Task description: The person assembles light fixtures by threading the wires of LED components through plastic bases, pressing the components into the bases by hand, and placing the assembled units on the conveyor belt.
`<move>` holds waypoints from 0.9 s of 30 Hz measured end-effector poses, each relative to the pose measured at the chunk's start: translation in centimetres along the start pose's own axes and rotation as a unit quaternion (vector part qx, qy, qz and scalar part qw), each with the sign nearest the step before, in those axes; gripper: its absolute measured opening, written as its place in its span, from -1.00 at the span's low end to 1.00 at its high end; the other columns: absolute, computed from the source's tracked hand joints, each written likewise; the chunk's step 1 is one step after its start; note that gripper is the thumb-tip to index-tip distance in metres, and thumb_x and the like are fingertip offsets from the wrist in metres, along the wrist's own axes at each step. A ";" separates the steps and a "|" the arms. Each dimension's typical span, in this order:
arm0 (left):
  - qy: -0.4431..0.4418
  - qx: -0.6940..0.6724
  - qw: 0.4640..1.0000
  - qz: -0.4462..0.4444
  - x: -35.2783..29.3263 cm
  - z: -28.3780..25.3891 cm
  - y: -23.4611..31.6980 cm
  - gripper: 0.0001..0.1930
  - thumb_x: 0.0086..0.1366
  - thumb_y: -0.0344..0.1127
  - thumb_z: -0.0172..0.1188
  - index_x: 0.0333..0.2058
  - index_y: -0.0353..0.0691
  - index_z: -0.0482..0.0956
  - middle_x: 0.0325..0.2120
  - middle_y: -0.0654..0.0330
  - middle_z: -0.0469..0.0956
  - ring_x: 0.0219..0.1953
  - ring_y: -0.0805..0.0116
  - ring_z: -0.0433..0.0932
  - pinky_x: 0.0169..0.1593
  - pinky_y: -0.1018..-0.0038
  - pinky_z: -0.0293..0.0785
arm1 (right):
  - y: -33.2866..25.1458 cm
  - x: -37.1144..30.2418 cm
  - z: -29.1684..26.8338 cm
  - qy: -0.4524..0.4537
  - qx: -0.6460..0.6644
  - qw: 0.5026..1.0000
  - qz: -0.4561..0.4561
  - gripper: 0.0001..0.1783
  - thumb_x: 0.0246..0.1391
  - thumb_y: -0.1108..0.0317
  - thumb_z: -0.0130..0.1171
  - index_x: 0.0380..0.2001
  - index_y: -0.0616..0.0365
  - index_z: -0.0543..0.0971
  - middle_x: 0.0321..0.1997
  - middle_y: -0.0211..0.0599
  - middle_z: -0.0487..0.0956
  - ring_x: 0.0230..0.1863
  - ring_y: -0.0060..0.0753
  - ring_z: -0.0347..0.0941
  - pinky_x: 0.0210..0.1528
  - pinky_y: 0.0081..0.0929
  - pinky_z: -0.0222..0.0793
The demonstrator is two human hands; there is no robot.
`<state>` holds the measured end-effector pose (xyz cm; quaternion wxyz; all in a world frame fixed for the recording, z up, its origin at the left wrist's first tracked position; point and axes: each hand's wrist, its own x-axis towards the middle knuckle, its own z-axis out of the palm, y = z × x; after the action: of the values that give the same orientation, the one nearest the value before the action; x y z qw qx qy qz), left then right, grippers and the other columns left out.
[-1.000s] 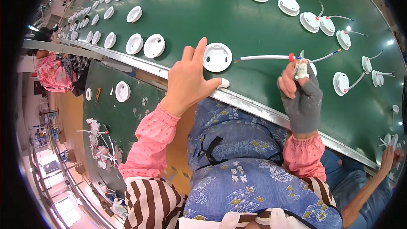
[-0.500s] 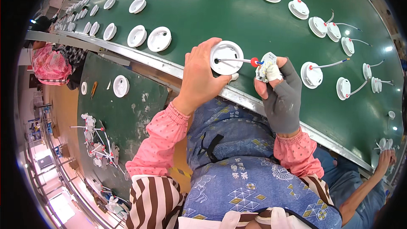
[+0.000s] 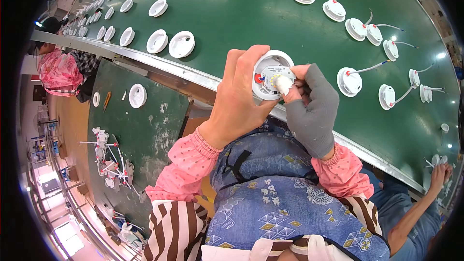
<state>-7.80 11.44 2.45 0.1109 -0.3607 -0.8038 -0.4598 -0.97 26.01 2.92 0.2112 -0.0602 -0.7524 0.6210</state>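
Note:
My left hand [image 3: 229, 101] is wrapped round a white round lamp housing [image 3: 271, 53], its open side facing up. Inside the housing lies a white LED circuit board [image 3: 275, 71] with small yellow chips; a red connector with a bit of blue wire shows at its left edge. My right hand [image 3: 316, 111] wears a grey fingerless glove and has white wrapping on its thumb. That thumb presses on the board, while the forefinger bears on the housing's right rim. The cable's outer end is hidden below the housing.
Beyond my hands on the green table [image 3: 232, 24] stand several finished-looking white lamps [image 3: 349, 82] with cables and several bare housings [image 3: 182, 44]. A side table [image 3: 159, 140] at left holds a tangle of wired boards [image 3: 113, 164] and a cutter knife [image 3: 107, 101]. Another person's hand [image 3: 439, 176] works at far right.
My right hand has moved left, bringing the circuit board from beside the housing into it. The white cable between them no longer shows. The housing has shifted slightly right in my left hand.

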 end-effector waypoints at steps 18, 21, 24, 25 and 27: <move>0.084 0.077 0.989 0.098 -1.8 1.6 0.3 -0.17 -0.10 -0.55 0.47 0.22 -0.31 0.33 0.07 0.00 0.45 0.03 0.01 0.47 0.02 0.26 0.50 | -1.0 -0.8 -0.4 -0.010 -0.166 0.982 -0.091 -0.75 -0.05 0.49 0.18 -0.22 0.24 0.53 -0.42 -0.16 0.60 -0.49 -0.14 0.58 -0.45 -0.27 0.46; 0.040 0.056 0.994 0.085 -1.7 1.3 0.0 -0.18 -0.10 -0.55 0.46 0.22 -0.27 0.37 0.03 0.01 0.49 -0.01 0.05 0.53 0.01 0.28 0.53 | -1.0 -0.7 -0.9 -0.013 -0.240 0.952 -0.187 -0.78 -0.05 0.48 0.20 -0.26 0.20 0.51 -0.40 -0.16 0.56 -0.49 -0.08 0.54 -0.48 -0.22 0.41; -0.025 0.001 0.998 0.058 -1.5 0.4 -0.2 -0.14 -0.13 -0.55 0.48 0.23 -0.20 0.37 0.02 0.02 0.50 -0.05 0.05 0.57 -0.01 0.28 0.56 | -0.9 -0.6 -1.4 -0.039 -0.282 0.924 -0.254 -0.82 -0.02 0.45 0.23 -0.30 0.15 0.49 -0.39 -0.18 0.53 -0.50 -0.06 0.50 -0.50 -0.20 0.37; -0.047 -0.032 0.997 0.042 -1.4 0.2 -0.2 -0.14 -0.14 -0.55 0.48 0.24 -0.18 0.38 0.03 0.04 0.51 -0.06 0.07 0.59 0.01 0.31 0.55 | -0.8 -0.6 -1.5 -0.059 -0.296 0.910 -0.284 -0.80 -0.01 0.41 0.25 -0.29 0.13 0.49 -0.37 -0.20 0.52 -0.47 -0.05 0.51 -0.50 -0.17 0.36; -0.059 -0.056 0.996 0.026 -1.5 0.0 -0.3 -0.13 -0.14 -0.54 0.49 0.24 -0.18 0.38 0.04 0.04 0.51 -0.03 0.07 0.59 0.04 0.32 0.54 | -0.7 -0.9 -1.6 -0.059 -0.300 0.905 -0.294 -0.79 0.00 0.38 0.27 -0.28 0.13 0.49 -0.34 -0.20 0.53 -0.45 -0.05 0.52 -0.50 -0.19 0.36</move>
<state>-6.89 10.67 1.49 0.0551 -0.4140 -0.7722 -0.4788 0.64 27.01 3.57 0.3110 0.1403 -0.8980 0.2778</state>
